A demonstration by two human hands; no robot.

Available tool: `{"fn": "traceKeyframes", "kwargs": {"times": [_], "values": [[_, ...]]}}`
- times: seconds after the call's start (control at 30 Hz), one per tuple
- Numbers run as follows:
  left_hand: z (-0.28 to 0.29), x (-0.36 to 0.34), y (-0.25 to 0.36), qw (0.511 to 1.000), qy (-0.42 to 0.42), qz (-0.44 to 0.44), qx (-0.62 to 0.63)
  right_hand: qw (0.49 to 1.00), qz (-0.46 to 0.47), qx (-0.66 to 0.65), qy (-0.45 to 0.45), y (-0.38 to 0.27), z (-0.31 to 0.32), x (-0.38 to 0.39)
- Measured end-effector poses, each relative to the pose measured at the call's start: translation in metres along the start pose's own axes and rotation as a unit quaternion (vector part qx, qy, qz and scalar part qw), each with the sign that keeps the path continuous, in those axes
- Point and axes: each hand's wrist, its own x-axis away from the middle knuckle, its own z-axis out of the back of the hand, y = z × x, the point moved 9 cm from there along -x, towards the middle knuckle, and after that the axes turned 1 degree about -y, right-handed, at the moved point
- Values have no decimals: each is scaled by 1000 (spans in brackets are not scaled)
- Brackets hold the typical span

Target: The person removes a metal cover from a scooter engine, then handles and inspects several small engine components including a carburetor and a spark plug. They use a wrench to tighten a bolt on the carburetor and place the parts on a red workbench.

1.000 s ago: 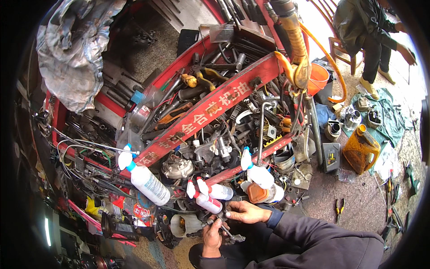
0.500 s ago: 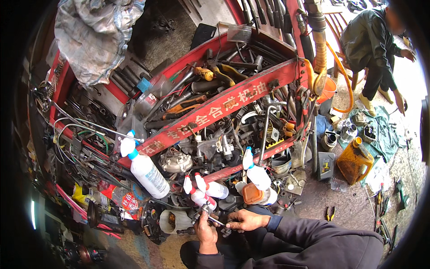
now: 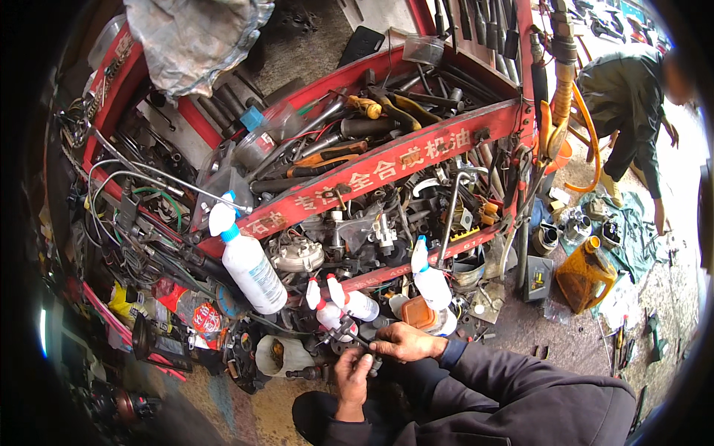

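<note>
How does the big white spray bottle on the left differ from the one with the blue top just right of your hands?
The big spray bottle is clearly larger than the smaller spray bottle. The big one leans with its head tilted up-left; the smaller one stands closer to upright. The big one sits well left of the hands; the smaller one stands just above the right hand. Both have white bodies with blue-and-white spray heads.

red tool rack (image 3: 387,167) (white spray bottles (image 3: 249,264))

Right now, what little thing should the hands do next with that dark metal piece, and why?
Probably keep the left hand steady on the small dark part while the right hand works the thin tool. Both hands meet at that part, low beside the spray bottles.
</note>
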Motion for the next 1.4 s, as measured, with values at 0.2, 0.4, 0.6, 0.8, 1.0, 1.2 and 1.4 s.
{"fn": "traceKeyframes", "kwargs": {"times": [0.2,0.4,0.6,0.8,1.0,1.2,1.4], "values": [[-4,9,6,999,8,-26,-44,985,-131,-110,-21,18,-11,-1],[9,12,19,991,48,-65,-102,967,-149,-204,23,23,-9,-4],[9,11,46,984,83,-129,-93,954,-150,-252,59,10,-8,-7],[-10,8,44,990,53,-98,-80,978,-73,-166,102,-4,16,4],[-14,4,61,978,7,-147,-146,933,-59,-348,66,7,7,-4],[-25,-1,79,970,-13,-179,-162,924,-32,-378,47,3,8,-7],[-20,-7,69,986,-1,-118,-120,926,-12,-375,40,2,11,-9]]}}
